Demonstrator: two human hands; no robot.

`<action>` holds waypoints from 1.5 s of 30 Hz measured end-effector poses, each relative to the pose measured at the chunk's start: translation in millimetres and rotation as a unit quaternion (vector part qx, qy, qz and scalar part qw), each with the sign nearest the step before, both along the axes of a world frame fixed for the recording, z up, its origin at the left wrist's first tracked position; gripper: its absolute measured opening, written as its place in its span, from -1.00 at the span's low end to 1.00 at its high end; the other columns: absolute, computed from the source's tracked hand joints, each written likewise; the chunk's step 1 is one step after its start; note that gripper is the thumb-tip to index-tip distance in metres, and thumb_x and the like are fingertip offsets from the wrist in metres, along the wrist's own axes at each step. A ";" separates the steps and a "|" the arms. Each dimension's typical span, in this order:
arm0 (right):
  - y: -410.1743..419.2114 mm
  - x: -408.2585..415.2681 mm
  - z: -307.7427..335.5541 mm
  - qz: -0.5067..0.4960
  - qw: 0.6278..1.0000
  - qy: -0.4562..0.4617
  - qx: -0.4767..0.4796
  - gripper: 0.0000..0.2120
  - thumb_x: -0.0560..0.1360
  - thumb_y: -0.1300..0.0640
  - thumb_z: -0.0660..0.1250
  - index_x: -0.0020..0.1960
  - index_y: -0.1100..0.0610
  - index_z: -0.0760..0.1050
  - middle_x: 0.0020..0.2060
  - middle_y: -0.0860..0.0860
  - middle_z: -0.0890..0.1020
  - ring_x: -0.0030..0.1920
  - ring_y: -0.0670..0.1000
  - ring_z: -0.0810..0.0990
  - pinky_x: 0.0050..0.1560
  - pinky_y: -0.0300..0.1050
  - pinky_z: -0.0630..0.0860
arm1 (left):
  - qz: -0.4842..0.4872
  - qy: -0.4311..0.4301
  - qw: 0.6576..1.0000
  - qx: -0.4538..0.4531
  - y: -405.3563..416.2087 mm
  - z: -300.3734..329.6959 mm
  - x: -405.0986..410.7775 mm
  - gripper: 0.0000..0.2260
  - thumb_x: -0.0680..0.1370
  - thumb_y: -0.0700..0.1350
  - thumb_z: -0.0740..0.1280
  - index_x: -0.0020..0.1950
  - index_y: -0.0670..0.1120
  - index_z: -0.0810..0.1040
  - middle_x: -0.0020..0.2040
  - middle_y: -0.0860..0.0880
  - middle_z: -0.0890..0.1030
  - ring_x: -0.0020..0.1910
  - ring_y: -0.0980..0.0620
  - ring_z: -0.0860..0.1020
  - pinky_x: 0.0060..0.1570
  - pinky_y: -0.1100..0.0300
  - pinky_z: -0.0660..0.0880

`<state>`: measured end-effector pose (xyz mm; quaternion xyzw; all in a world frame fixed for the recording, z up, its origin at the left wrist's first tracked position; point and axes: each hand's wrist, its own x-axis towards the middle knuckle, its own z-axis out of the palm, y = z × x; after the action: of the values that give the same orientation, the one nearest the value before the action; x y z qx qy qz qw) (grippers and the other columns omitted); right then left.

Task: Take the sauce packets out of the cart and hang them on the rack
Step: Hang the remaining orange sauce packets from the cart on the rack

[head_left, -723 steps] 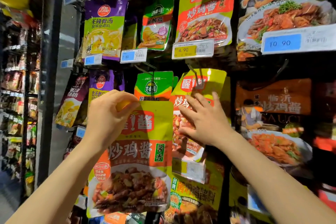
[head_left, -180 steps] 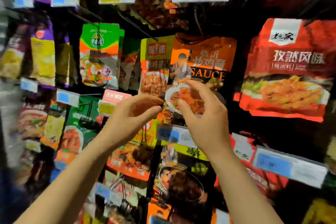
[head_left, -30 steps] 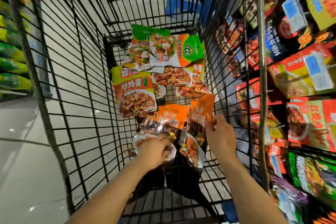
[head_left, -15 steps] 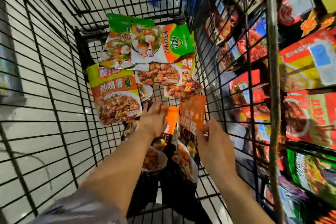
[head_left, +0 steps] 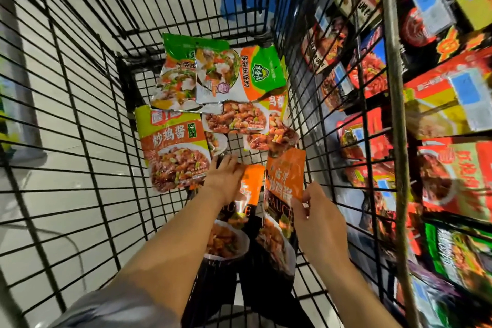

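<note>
I look down into a black wire cart (head_left: 80, 120). My right hand (head_left: 316, 221) pinches an orange-and-black sauce packet (head_left: 285, 181) by its right edge and holds it upright off the cart floor. My left hand (head_left: 226, 181) reaches over a second orange-and-black packet (head_left: 250, 186), fingers stretched forward and resting on its top. Beyond it lie a yellow-orange chicken sauce packet (head_left: 173, 152), two green-topped packets (head_left: 239, 74) and more yellow ones (head_left: 239, 120).
The rack (head_left: 439, 114) with hanging sauce packets and blue price tags runs along the right, just outside the cart's right wall. A grey metal pole (head_left: 394, 88) stands in front of it. Pale tiled floor shows through the cart's left side.
Since a second ago my right hand has lifted its orange packet more upright. My left hand has moved forward from the lower packet's bowl picture to its orange top.
</note>
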<state>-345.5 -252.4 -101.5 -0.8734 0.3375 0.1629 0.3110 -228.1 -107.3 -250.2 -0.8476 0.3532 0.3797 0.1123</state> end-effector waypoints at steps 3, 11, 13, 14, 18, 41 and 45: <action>1.2 1.8 1.1 0.003 1.000 -0.001 0.004 -0.81 0.55 0.07 0.24 -0.16 0.04 0.25 -0.36 -0.05 0.44 -0.35 0.05 0.39 -0.35 -0.09 0.22 | -0.008 0.008 1.000 -0.002 2.9 1.4 -0.8 -0.26 0.45 0.26 0.26 0.49 0.00 0.03 0.53 -0.15 -0.12 0.50 -0.12 -0.15 0.39 -0.21 -0.24; 1.2 1.1 2.3 0.004 1.000 0.012 0.009 -0.82 0.56 0.06 0.22 -0.14 0.05 0.24 -0.42 -0.10 0.35 -0.45 -0.09 0.29 -0.47 -0.15 0.06 | -0.020 -0.015 0.999 0.038 0.3 9.9 -17.9 -0.05 0.37 0.31 0.33 0.51 -0.03 -0.16 0.51 -0.11 0.08 0.49 -0.11 0.00 0.42 -0.20 -0.18; 0.6 1.8 3.2 0.012 1.000 0.020 0.005 -0.83 0.56 0.05 0.21 -0.13 0.05 0.24 -0.42 -0.10 0.35 -0.46 -0.12 0.27 -0.48 -0.18 0.04 | -0.033 -0.004 0.999 0.041 -0.9 12.2 -10.7 -0.05 0.34 0.33 0.34 0.50 0.04 -0.14 0.50 -0.11 0.09 0.48 -0.12 0.01 0.42 -0.22 -0.14; 0.7 1.9 4.0 0.014 1.000 0.023 0.006 -0.83 0.56 0.04 0.20 -0.12 0.05 0.24 -0.41 -0.10 0.34 -0.45 -0.09 0.28 -0.48 -0.18 0.05 | -0.037 0.002 0.998 0.049 -1.0 12.4 -8.7 -0.05 0.32 0.35 0.34 0.50 0.07 -0.13 0.49 -0.11 0.08 0.48 -0.13 0.02 0.42 -0.22 -0.12; 1.4 3.1 5.7 0.012 0.999 0.038 0.018 -0.85 0.57 0.04 0.18 -0.11 0.04 0.24 -0.37 -0.08 0.40 -0.38 0.03 0.36 -0.47 -0.14 0.13 | -0.026 0.001 0.997 0.067 -2.6 7.0 -9.1 -0.03 0.28 0.37 0.37 0.49 0.09 -0.10 0.44 -0.12 0.09 0.40 -0.16 0.11 0.41 -0.09 0.04; 1.4 2.5 3.2 0.025 0.999 0.042 0.003 -0.83 0.58 0.08 0.18 -0.13 0.06 0.22 -0.41 -0.13 0.32 -0.42 -0.12 0.29 -0.47 -0.17 0.13 | 0.017 0.009 0.998 -0.064 3.4 34.6 14.5 -0.48 0.45 -0.32 0.21 0.38 0.00 0.28 0.09 -0.08 0.54 0.15 -0.10 0.44 0.24 0.01 0.21; 1.5 1.2 4.4 0.017 0.999 0.027 0.018 -0.84 0.57 0.08 0.20 -0.13 0.08 0.25 -0.40 -0.12 0.35 -0.40 -0.05 0.33 -0.43 -0.09 0.18 | 0.053 0.011 0.997 -0.062 11.6 45.9 20.1 -0.69 0.48 -0.27 0.21 0.16 0.01 0.48 0.00 -0.12 0.61 0.03 -0.14 0.52 0.05 0.11 0.35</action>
<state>-344.3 -250.8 -97.1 -0.8686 0.3278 0.1975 0.3147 -208.0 -95.7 -204.2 -0.8663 0.3321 0.3715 0.0355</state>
